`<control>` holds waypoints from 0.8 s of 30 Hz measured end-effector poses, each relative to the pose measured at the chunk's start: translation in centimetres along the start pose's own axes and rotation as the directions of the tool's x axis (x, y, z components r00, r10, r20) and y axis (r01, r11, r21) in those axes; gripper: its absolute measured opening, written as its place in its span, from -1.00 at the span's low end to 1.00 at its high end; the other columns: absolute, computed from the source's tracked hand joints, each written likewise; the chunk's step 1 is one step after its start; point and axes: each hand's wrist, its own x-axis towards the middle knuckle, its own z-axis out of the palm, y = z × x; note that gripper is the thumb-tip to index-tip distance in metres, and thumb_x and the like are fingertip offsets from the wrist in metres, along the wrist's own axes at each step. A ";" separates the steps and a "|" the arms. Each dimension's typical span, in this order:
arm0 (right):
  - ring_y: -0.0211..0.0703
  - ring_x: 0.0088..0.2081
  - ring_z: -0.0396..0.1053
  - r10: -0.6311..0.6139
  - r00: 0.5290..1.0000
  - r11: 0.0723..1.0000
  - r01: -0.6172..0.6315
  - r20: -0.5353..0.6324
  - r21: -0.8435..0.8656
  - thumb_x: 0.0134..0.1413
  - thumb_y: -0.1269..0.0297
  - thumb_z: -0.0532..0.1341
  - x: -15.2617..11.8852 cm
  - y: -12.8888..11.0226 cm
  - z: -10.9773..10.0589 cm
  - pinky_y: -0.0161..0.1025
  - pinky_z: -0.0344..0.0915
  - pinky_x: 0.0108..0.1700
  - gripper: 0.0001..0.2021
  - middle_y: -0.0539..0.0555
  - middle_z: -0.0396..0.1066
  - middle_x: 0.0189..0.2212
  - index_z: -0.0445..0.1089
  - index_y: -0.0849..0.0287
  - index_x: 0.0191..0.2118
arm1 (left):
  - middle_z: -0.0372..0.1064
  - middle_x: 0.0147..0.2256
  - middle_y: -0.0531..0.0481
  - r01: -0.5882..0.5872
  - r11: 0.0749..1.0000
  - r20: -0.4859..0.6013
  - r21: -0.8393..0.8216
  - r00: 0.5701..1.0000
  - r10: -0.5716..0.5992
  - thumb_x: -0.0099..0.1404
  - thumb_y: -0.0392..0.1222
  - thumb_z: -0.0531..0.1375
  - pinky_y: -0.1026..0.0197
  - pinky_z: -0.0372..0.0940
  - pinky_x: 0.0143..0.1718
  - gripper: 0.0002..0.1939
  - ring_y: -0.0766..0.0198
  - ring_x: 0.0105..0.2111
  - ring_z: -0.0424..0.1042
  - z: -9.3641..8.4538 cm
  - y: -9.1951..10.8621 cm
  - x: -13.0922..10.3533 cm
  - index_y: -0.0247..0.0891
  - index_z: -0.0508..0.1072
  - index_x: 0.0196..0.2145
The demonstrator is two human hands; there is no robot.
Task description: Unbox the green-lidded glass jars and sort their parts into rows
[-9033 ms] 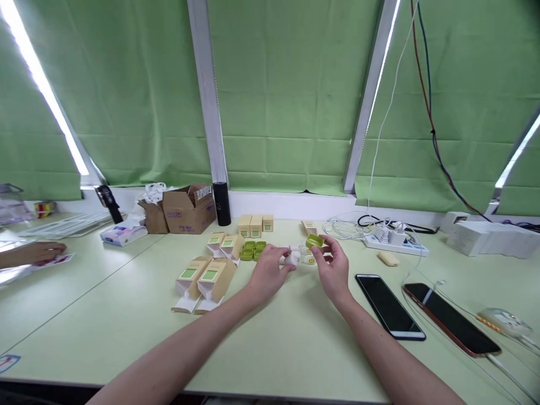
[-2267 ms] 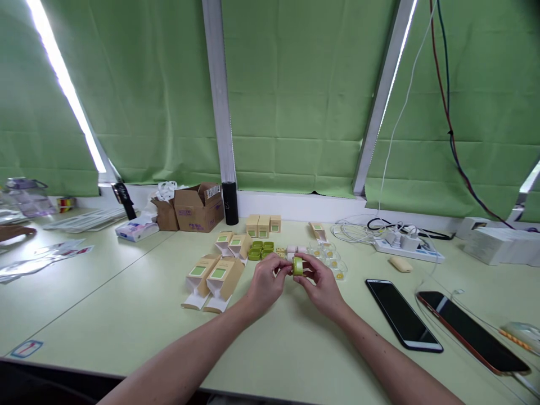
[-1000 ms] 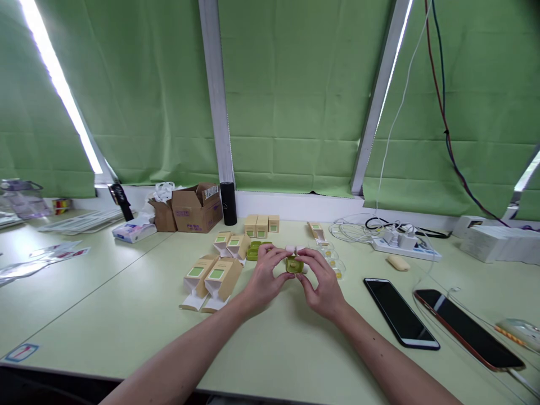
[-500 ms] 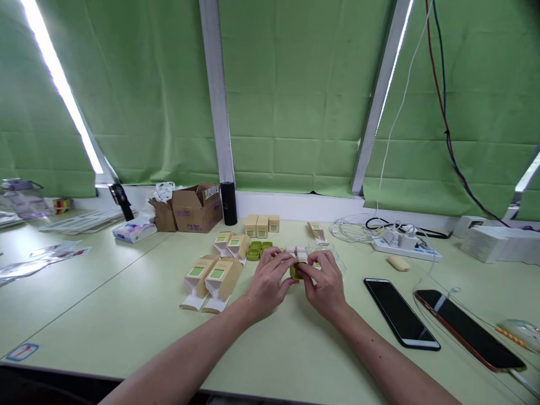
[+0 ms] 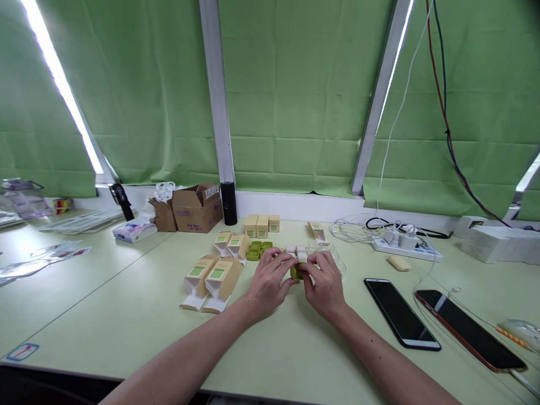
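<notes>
Between my fingertips is a small olive-green container point(image 5: 295, 273), partly covered by the fingers. My left hand point(image 5: 272, 281) pinches it from the left, and my right hand point(image 5: 324, 284) grips it from the right. Just behind the hands lie small white-and-pink pieces point(image 5: 295, 250) and clear plastic pieces point(image 5: 338, 261), partly hidden. Left of my left hand sit several green containers point(image 5: 254, 251). Kraft-paper boxes with green labels point(image 5: 224, 278) lie farther left, their white end flaps open toward me.
Closed kraft boxes point(image 5: 262, 226) stand at the back, with an open one point(image 5: 317, 231) to their right. A cardboard carton point(image 5: 197, 208) and a black cylinder point(image 5: 228, 203) stand back left. Two phones point(image 5: 401, 313), cables and a power strip point(image 5: 407, 248) occupy the right.
</notes>
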 end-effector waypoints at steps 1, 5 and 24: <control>-0.01 -0.21 0.22 -0.001 1.000 1.000 0.001 0.002 0.000 0.22 0.52 0.19 0.0 0.0 0.0 -0.12 0.25 -0.26 -0.81 0.12 0.33 -0.33 0.51 0.12 -0.28 | 0.51 -0.04 -0.15 0.003 1.000 -0.003 0.001 1.000 -0.003 0.36 -0.26 0.29 -0.15 0.33 0.11 -0.62 -0.03 0.03 0.29 0.0 0.0 0.0 -0.17 0.45 0.12; -0.02 -0.23 0.21 -0.008 1.000 1.000 0.008 0.006 0.002 0.23 0.53 0.17 0.2 0.0 0.0 -0.12 0.22 -0.27 -0.79 0.11 0.34 -0.36 0.49 0.12 -0.31 | 0.52 -0.05 -0.15 0.019 1.000 -0.021 0.008 1.000 -0.018 0.35 -0.25 0.31 -0.15 0.35 0.09 -0.60 -0.03 0.04 0.31 0.1 0.0 0.0 -0.15 0.46 0.13; -0.05 -0.29 0.20 -0.040 0.999 0.999 0.040 0.010 -0.013 0.28 0.50 0.17 0.3 -0.1 -0.1 -0.12 0.14 -0.30 -0.80 0.08 0.34 -0.41 0.45 0.10 -0.33 | 0.52 -0.02 -0.15 0.030 0.999 -0.034 0.040 0.999 -0.028 0.33 -0.27 0.32 -0.19 0.35 0.10 -0.60 -0.06 0.06 0.30 0.2 -0.3 -0.1 -0.16 0.46 0.12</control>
